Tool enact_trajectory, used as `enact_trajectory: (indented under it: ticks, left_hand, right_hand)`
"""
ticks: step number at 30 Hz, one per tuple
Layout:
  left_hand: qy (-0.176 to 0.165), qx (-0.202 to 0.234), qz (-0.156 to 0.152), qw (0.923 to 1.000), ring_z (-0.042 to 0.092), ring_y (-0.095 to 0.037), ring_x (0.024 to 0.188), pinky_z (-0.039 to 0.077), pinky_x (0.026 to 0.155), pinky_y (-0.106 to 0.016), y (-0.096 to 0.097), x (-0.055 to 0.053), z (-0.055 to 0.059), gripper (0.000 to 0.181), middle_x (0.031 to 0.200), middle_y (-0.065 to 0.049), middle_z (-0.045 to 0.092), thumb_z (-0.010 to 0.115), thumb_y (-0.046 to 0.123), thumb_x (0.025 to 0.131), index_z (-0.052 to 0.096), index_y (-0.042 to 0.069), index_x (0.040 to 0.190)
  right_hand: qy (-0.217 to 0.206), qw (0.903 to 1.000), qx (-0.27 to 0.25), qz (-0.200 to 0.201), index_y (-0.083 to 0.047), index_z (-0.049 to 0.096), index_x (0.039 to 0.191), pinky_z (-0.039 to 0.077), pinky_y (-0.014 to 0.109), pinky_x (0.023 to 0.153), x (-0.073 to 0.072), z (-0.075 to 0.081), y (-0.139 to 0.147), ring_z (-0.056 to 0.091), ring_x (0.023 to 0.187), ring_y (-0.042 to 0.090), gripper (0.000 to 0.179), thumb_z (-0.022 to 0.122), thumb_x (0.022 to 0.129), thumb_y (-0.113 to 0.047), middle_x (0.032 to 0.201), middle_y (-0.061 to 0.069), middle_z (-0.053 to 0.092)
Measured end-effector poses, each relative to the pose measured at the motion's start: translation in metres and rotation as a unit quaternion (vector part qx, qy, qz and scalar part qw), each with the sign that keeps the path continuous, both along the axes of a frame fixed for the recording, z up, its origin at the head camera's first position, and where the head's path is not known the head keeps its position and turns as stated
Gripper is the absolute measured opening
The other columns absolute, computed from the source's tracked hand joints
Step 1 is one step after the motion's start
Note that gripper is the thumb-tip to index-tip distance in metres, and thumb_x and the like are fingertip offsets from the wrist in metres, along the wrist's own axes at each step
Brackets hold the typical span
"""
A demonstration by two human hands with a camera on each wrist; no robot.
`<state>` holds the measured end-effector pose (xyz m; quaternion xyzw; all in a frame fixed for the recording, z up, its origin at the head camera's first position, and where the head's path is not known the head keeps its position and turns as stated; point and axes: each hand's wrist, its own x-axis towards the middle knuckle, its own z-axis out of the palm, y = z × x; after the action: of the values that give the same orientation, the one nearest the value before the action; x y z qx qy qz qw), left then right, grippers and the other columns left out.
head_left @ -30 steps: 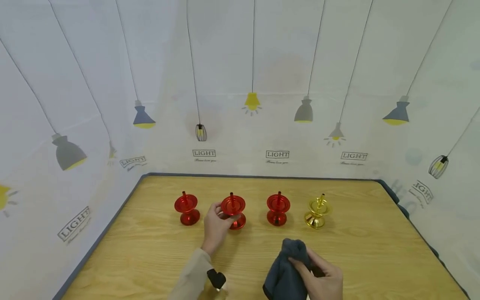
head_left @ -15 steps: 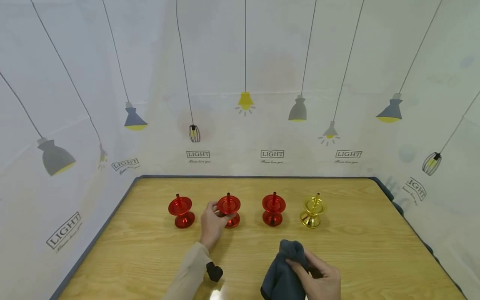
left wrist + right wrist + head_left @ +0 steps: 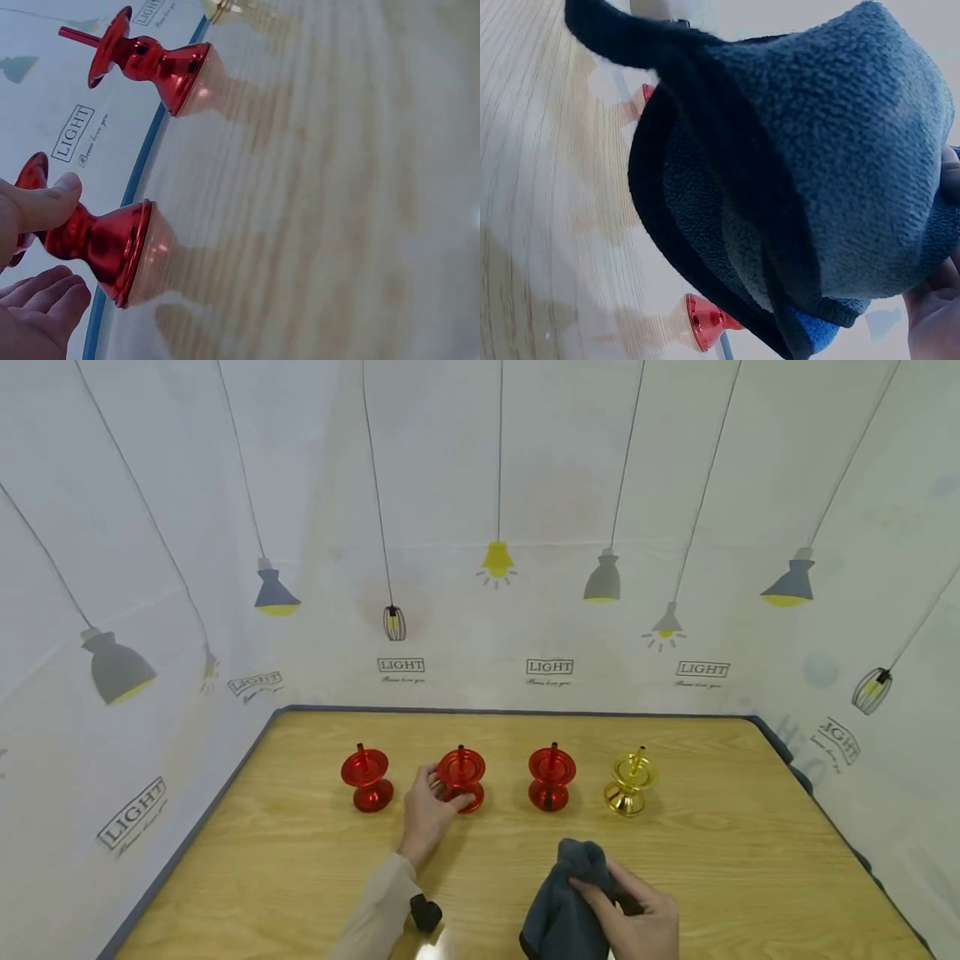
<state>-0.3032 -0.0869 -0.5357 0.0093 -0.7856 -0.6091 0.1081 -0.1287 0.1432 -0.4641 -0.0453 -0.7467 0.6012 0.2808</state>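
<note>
Several metallic candle holders stand upright in a row across the table (image 3: 300, 877). The second from the left, a red candle holder (image 3: 462, 767), has my left hand (image 3: 427, 817) around it. In the left wrist view, the thumb (image 3: 56, 202) lies across its neck below the dish, while the fingers (image 3: 52, 300) stay spread away from the stem. Its base (image 3: 120, 251) is close over the wood. My right hand (image 3: 647, 917) pinches a bunched dark blue-grey cloth (image 3: 568, 906) with black edging nearer the front. The cloth (image 3: 847, 142) covers most of the right wrist view.
Another red candle holder (image 3: 367, 781) stands to the left; to the right are a third red one (image 3: 551, 777) and a gold one (image 3: 628, 785). A white curtain (image 3: 555, 610) printed with lamps lines the table's back and sides.
The candle holder at my left hand has shifted slightly back, into line with the others. My left thumb has slid lower, towards its base. The right hand keeps hold of the cloth, almost still.
</note>
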Motion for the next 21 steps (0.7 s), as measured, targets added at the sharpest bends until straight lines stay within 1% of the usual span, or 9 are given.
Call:
enact_trajectory:
  ticks: [2, 4, 7, 9, 11, 13, 15, 17, 21]
  left_hand:
    - [-0.009, 0.019, -0.016, 0.9996, 0.059, -0.044, 0.127, 0.05, 0.104, -0.05, -0.008, 0.007, 0.0, 0.07, 0.136, -0.03, 0.058, 0.085, 0.003, 0.08, 0.047, -0.008, 0.137]
    - [-0.015, 0.033, -0.032, 0.9988, 0.056, -0.044, 0.13, 0.048, 0.106, -0.049, -0.017, 0.016, -0.001, 0.068, 0.139, -0.031, 0.056, 0.082, 0.005, 0.084, 0.045, -0.009, 0.139]
    - [-0.024, 0.02, -0.042, 0.9986, 0.056, -0.044, 0.13, 0.048, 0.107, -0.047, -0.033, 0.033, -0.001, 0.063, 0.139, -0.03, 0.056, 0.08, 0.011, 0.088, 0.047, -0.009, 0.138]
    - [-0.027, 0.002, -0.034, 0.9991, 0.058, -0.043, 0.129, 0.049, 0.106, -0.047, -0.045, 0.044, -0.001, 0.059, 0.137, -0.03, 0.058, 0.079, 0.015, 0.09, 0.051, -0.009, 0.136]
    - [-0.037, -0.016, -0.015, 0.9991, 0.059, -0.042, 0.127, 0.051, 0.104, -0.046, -0.058, 0.053, 0.0, 0.054, 0.135, -0.029, 0.059, 0.077, 0.016, 0.091, 0.053, -0.008, 0.133]
    - [-0.045, -0.021, 0.006, 0.9987, 0.06, -0.043, 0.126, 0.051, 0.103, -0.047, -0.071, 0.059, 0.002, 0.052, 0.134, -0.03, 0.059, 0.075, 0.015, 0.092, 0.054, -0.009, 0.133]
    - [-0.051, -0.025, 0.029, 0.998, 0.06, -0.043, 0.125, 0.051, 0.103, -0.047, -0.083, 0.061, 0.002, 0.053, 0.134, -0.031, 0.059, 0.076, 0.016, 0.092, 0.054, -0.01, 0.133]
    - [-0.055, -0.027, 0.053, 0.9967, 0.059, -0.044, 0.125, 0.05, 0.104, -0.047, -0.095, 0.06, 0.003, 0.056, 0.135, -0.032, 0.058, 0.076, 0.015, 0.091, 0.052, -0.011, 0.135]
    - [-0.055, -0.034, 0.09, 0.9938, 0.058, -0.046, 0.126, 0.048, 0.106, -0.05, -0.113, 0.048, 0.005, 0.062, 0.136, -0.034, 0.056, 0.078, 0.016, 0.09, 0.049, -0.014, 0.137]
  right_hand:
    - [0.002, 1.0, 0.0, 0.002, 0.008, 0.075, 0.107, 0.056, 0.016, 0.06, 0.0, 0.0, -0.002, 0.071, 0.069, -0.002, 0.039, 0.084, 0.069, 0.015, 0.088, -0.027, 0.071]
    - [0.006, 1.0, -0.001, 0.006, 0.009, 0.075, 0.106, 0.056, 0.016, 0.06, -0.001, 0.0, -0.003, 0.071, 0.069, -0.002, 0.039, 0.083, 0.068, 0.016, 0.088, -0.027, 0.071]
    - [0.005, 0.9999, 0.001, 0.012, 0.008, 0.076, 0.106, 0.055, 0.015, 0.059, -0.001, -0.001, -0.005, 0.071, 0.068, -0.001, 0.039, 0.084, 0.069, 0.016, 0.087, -0.027, 0.071]
    - [0.002, 0.9999, -0.002, 0.017, 0.007, 0.076, 0.106, 0.055, 0.015, 0.059, -0.001, -0.001, -0.008, 0.071, 0.069, -0.001, 0.039, 0.084, 0.069, 0.015, 0.087, -0.026, 0.072]
    - [-0.004, 0.9998, -0.003, 0.02, 0.007, 0.076, 0.106, 0.055, 0.015, 0.059, -0.002, 0.0, -0.01, 0.071, 0.068, -0.001, 0.038, 0.084, 0.069, 0.013, 0.087, -0.026, 0.072]
    - [-0.007, 0.9997, -0.006, 0.024, 0.007, 0.076, 0.107, 0.055, 0.015, 0.06, -0.002, 0.001, -0.013, 0.071, 0.069, -0.001, 0.039, 0.085, 0.07, 0.013, 0.088, -0.026, 0.072]
    - [-0.012, 0.9996, -0.005, 0.025, 0.007, 0.076, 0.107, 0.055, 0.015, 0.06, -0.001, 0.002, -0.015, 0.071, 0.069, -0.001, 0.039, 0.085, 0.07, 0.012, 0.087, -0.026, 0.071]
    - [-0.014, 0.9995, -0.004, 0.027, 0.007, 0.076, 0.108, 0.055, 0.015, 0.06, -0.001, 0.003, -0.016, 0.071, 0.068, -0.001, 0.039, 0.085, 0.07, 0.012, 0.087, -0.026, 0.071]
    - [-0.011, 0.9992, -0.008, 0.037, 0.006, 0.076, 0.108, 0.056, 0.017, 0.061, 0.0, 0.004, -0.021, 0.072, 0.07, 0.001, 0.038, 0.084, 0.071, 0.013, 0.088, -0.024, 0.072]
